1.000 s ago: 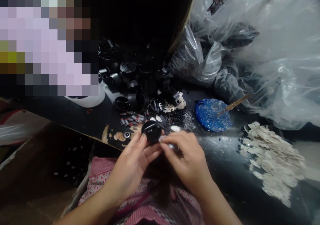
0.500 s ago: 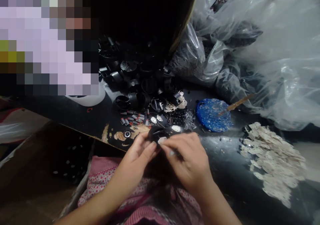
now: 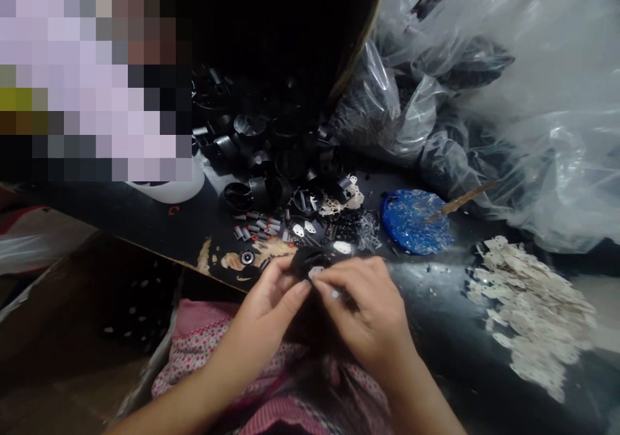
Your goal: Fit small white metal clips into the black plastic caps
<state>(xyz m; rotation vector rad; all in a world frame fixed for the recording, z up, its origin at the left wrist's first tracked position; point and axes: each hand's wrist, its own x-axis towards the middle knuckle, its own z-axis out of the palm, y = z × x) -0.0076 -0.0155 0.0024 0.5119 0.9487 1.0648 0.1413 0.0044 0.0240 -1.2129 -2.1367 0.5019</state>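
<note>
My left hand is closed around a round black plastic housing at the table's near edge. My right hand pinches a small pale flat plate against that housing, with thumb and forefinger at its edge. How far the plate sits inside the housing cannot be made out. Just beyond the hands lie more white plates, several grey cylinders with red ends, small springs and a black ring-shaped part.
Several black round housings are heaped farther back. A blue lid with grease-like smears holds a wooden stick. To the right lies a large pile of pale plates. Clear plastic bags stand behind; a white bowl sits left.
Both hands stay at the housing with the pale plate. My left thumb has shifted slightly right and up; the view itself has moved a little.
</note>
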